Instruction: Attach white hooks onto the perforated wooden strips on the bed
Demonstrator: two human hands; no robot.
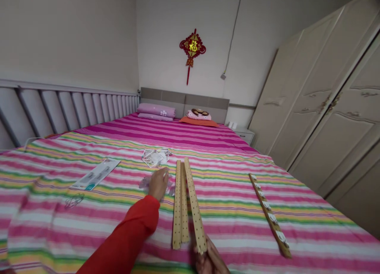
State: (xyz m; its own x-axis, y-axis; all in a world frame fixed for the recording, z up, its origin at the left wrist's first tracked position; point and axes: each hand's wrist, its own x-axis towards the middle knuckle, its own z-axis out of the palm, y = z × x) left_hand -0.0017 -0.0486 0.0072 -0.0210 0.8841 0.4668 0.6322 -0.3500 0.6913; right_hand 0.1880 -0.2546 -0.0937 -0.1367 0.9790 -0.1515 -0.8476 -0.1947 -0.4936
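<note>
My right hand (209, 258) grips the near end of a pale wooden strip with drilled holes (194, 205), its far end pointing up the bed. Left of it, two more wooden strips (177, 205) with holes lie side by side on the striped sheet. My left hand (158, 183), in a red sleeve, is closed over small clear plastic bags (145, 182); what its fingers hold, if anything, is hidden. Beyond that hand is a small heap of printed cards and plastic packets (156, 157).
On the right lies a wooden strip with white hooks (268, 210). A flat white package (97, 173) and a thin wire-like loop (74, 201) rest on the left. Pillows (157, 111) stand by the headboard, a railing (74, 104) runs along the left, and wardrobes (320, 96) line the right.
</note>
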